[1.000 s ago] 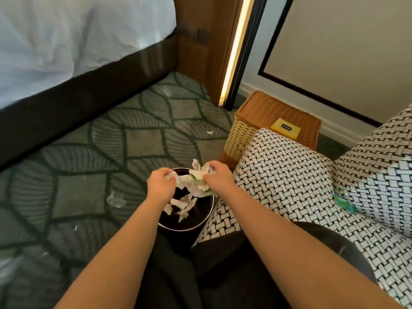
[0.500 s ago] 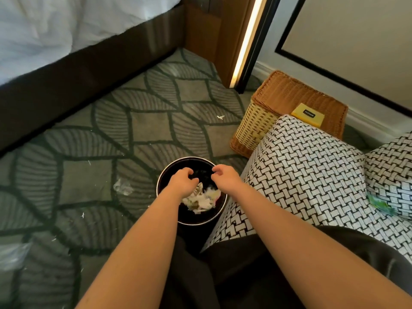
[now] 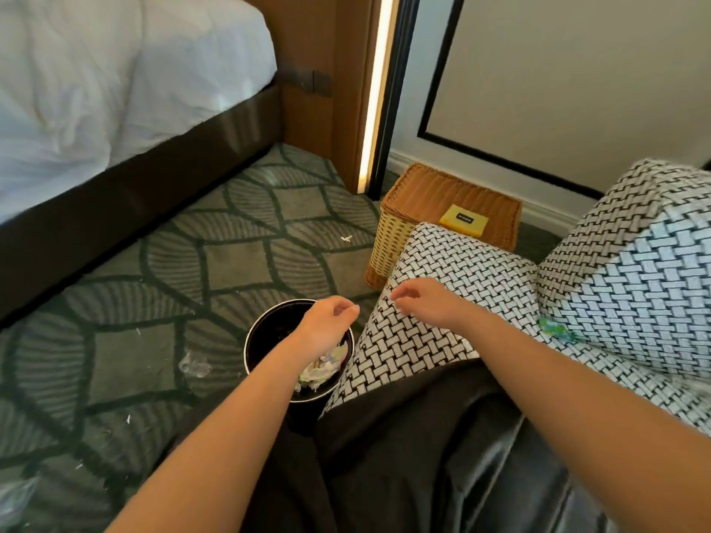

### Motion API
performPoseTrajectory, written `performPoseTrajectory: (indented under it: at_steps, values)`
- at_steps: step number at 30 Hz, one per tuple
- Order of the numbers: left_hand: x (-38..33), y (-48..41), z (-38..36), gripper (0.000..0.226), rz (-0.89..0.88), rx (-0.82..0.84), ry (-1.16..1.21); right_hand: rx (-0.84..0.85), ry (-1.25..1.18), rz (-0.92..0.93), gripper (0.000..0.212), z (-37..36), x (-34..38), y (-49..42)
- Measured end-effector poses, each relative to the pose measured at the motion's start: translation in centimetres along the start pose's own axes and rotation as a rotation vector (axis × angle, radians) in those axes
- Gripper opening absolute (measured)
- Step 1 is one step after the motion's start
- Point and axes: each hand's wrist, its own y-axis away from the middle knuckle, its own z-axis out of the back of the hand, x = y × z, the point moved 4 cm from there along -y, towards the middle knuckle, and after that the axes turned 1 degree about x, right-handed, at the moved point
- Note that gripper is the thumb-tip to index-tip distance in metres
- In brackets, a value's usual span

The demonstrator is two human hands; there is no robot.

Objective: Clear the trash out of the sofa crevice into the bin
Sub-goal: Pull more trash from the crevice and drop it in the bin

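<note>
A round black bin [image 3: 265,336] stands on the carpet beside the sofa arm [image 3: 454,271]. Crumpled white paper trash [image 3: 319,373] lies inside it. My left hand [image 3: 327,325] hovers over the bin, fingers loosely curled, holding nothing. My right hand [image 3: 427,302] hangs above the sofa arm, fingers relaxed and empty. A green-blue wrapper [image 3: 556,329] pokes out of the sofa crevice between the arm and the back cushion [image 3: 631,271].
A bed [image 3: 96,90] fills the upper left. A wicker basket [image 3: 434,201] with a yellow card [image 3: 463,220] stands behind the sofa arm. A clear plastic scrap [image 3: 194,365] and small white bits lie on the patterned carpet [image 3: 238,259]. More plastic [image 3: 15,494] sits at the lower left.
Both hands let the paper wad drop into the bin, then lifted away. My right hand moved right over the sofa arm. The view tilted up.
</note>
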Motion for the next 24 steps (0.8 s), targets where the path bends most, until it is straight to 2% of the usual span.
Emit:
performPoseTrajectory:
  at_steps: [9,14,16,18,21,24]
  values:
    - [-11.0,4.1,-7.3,0.031,-0.162,0.281,-0.192,-0.203,-0.016,-0.114,0.032,5.4,-8.3,7.9]
    - [-14.4,5.3,-13.3,0.023,-0.277,0.396,-0.397,-0.436,-0.069,-0.213,0.030,6.2,-16.1,12.6]
    - [-15.1,5.5,-15.8,0.022,-0.286,0.451,-0.471,-0.586,-0.074,-0.341,0.033,6.2,-19.6,15.0]
    - [-15.8,5.6,-18.3,0.022,-0.301,0.499,-0.508,-0.684,0.023,-0.473,0.037,5.9,-23.3,17.7]
    - [-16.3,5.7,-21.6,0.025,-0.321,0.487,-0.615,-0.607,0.339,-0.631,0.051,4.5,-28.4,21.5]
    - [-16.2,5.0,-23.7,0.050,-0.351,0.364,-0.918,-0.610,0.411,-0.693,0.059,4.6,-30.8,23.2]
